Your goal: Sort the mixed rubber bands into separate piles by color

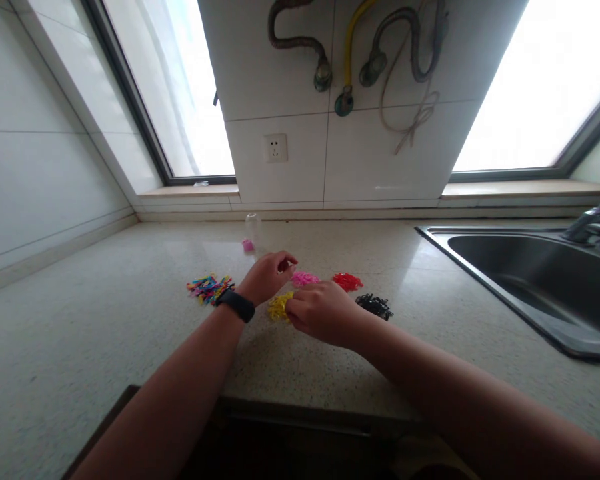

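Note:
Small loose bands, which look like rubber bands, lie in piles sorted by colour. My right hand point(325, 310) is closed, its fingertips down at the right side of the yellow pile point(279, 307); anything between them is hidden. Just beyond, my left hand point(267, 275), with a black wristband point(235, 305), curls thumb and finger toward each other beside the pink pile point(305, 279). What it pinches is too small to tell. A red pile point(348, 282) and a black pile point(375, 306) lie right of my hands. Left of my wrist sits a mixed-colour pile point(210, 288).
Behind my left hand a clear container point(253, 230) stands on the speckled countertop point(145, 300), with a small pink object point(248, 245) by its base. A steel sink point(520, 267) is set in at the right. The tiled wall carries hoses and a socket point(275, 148).

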Tool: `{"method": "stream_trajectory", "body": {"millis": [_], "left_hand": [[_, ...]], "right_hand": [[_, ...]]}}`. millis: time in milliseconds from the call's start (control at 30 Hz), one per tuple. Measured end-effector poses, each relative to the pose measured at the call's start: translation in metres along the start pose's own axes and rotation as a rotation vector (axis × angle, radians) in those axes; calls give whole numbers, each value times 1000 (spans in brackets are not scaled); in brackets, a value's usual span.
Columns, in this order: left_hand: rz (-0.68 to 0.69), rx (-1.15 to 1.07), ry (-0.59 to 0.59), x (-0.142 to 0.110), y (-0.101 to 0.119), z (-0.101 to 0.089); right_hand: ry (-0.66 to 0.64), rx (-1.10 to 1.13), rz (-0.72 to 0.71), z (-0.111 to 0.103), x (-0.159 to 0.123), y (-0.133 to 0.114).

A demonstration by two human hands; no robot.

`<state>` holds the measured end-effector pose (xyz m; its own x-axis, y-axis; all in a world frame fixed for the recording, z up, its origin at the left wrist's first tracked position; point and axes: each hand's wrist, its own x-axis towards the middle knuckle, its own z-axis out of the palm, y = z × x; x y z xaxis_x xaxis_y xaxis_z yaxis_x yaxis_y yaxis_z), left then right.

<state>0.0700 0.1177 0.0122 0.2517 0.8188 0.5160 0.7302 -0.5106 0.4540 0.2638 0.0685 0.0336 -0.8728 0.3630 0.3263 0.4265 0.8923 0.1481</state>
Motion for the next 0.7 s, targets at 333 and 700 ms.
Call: {"method": "stream_trajectory", "body": {"millis": [333, 700], "left_hand": [[9, -7, -3, 1, 2, 0], [1, -5, 1, -1, 0, -3]], "right_hand": [[-47, -125, -38, 5, 5, -5], [-55, -110, 26, 1, 0, 5]]}}
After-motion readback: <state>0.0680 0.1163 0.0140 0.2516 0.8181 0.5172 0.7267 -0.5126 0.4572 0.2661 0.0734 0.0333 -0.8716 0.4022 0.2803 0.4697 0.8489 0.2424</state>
